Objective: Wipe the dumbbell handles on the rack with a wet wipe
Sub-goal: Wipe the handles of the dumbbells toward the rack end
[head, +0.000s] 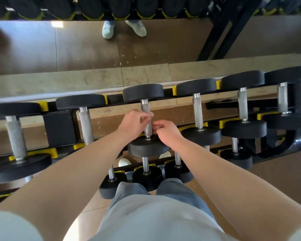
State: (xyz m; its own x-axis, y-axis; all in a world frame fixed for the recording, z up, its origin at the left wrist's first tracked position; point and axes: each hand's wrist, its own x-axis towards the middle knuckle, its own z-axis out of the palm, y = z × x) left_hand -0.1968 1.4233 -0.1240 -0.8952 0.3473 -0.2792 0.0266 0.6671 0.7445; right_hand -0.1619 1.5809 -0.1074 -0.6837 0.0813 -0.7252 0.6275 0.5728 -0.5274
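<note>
A black dumbbell lies on the top tier of the rack, straight ahead of me. Its knurled steel handle runs between a far head and a near head. My left hand reaches in from the left, its fingers and thumb curled round the handle's middle. My right hand comes from the right, fingers curled against the handle's lower part just above the near head. No wet wipe shows; whatever lies under the fingers is hidden.
Neighbouring dumbbells flank it, one handle to the left and one to the right, all resting in yellow saddles. Smaller dumbbells sit on the lower tier by my knees. A mirror stands behind the rack.
</note>
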